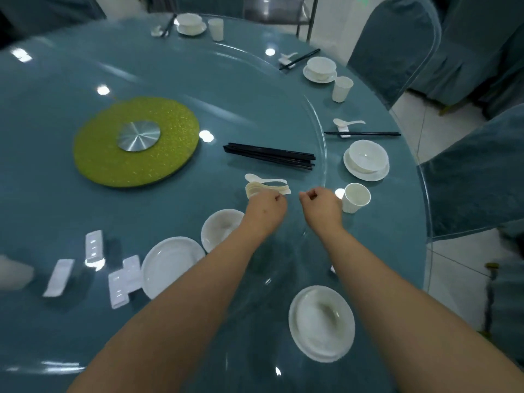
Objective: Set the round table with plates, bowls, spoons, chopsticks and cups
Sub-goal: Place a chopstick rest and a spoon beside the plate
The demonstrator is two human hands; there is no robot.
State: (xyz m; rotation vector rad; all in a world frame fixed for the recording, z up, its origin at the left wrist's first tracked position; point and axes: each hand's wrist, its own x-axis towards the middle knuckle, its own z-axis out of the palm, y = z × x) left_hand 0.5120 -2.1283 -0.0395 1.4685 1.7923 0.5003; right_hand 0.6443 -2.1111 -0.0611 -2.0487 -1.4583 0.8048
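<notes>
A stack of white spoons [266,186] lies on the glass turntable, and a bundle of black chopsticks [269,156] lies just beyond it. My left hand [266,207] is at the near side of the spoon stack with curled fingers by the handle ends; whether it holds a spoon is unclear. My right hand [320,204] hovers just to the right with curled fingers and nothing visible in it. A white cup [355,197] stands right of that hand. Nearer me are a loose bowl [221,228], an empty plate [171,265] and a plate holding a bowl [321,321].
A green disc [136,140] marks the turntable's centre. Several white chopstick rests [93,245] lie at the left. Laid place settings [365,160] with bowl, spoon and chopsticks line the right and far rim. Covered chairs [476,171] stand close to the table's right edge.
</notes>
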